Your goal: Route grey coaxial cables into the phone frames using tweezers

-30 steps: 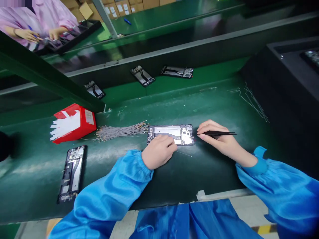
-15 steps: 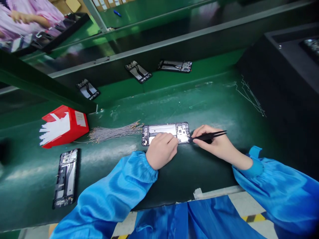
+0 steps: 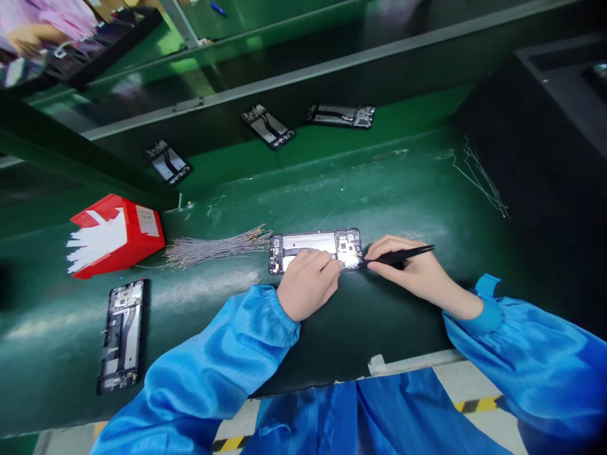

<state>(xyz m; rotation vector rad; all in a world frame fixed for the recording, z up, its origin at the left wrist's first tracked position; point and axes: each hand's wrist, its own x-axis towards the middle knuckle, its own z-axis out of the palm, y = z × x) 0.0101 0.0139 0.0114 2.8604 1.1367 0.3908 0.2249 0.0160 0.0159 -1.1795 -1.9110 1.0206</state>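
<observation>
An opened smartphone, its inner boards and metal plate showing, lies crosswise on the green bench in front of me. My left hand is closed over its lower edge, fingers curled; the fingertips are hidden. At the phone's right end, my right hand pinches black tweezers between thumb and fingers. Thin prongs of the tweezers point right, past the hand, while their dark other end is by the phone's lower right corner. A bundle of thin grey cables with gold-coloured ends lies close against the phone's left end.
A red bin of white strips stands left. Another opened phone lies nearer me. Several more, including one phone, rest along the back ledge. Loose wires lie beside a black box. Across the bench, a person's hand shows.
The view has shifted slightly. The tweezers' prongs look closer together than before. Both hands keep nearly the same place at the phone.
</observation>
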